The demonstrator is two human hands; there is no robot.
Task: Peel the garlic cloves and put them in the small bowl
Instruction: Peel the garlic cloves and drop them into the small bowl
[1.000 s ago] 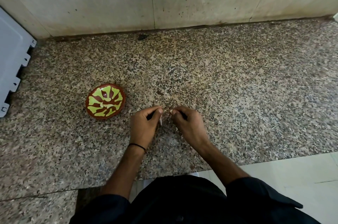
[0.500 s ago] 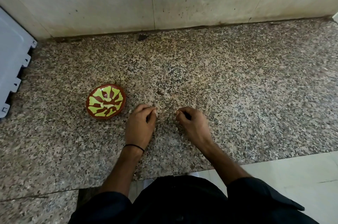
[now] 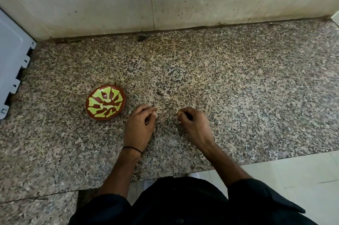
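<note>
A small brown bowl with a yellow-green pattern sits on the speckled granite counter. Pale pieces lie in it, hard to tell from the pattern. My left hand rests just right of the bowl, its fingers curled and its thumb and forefinger pinching a small garlic clove, which is mostly hidden. My right hand rests a short gap further right, also curled, its thumb and forefinger pinched together on what looks like a pale scrap of garlic skin.
A stained tiled wall rises behind the counter. A white plastic panel stands at the left edge. The counter's front edge runs just below my wrists, with pale floor tiles beyond it. My dark clothing fills the bottom.
My hands were together on a pale clove one second ago. They have pulled apart and dropped onto the counter. The bowl has not moved.
</note>
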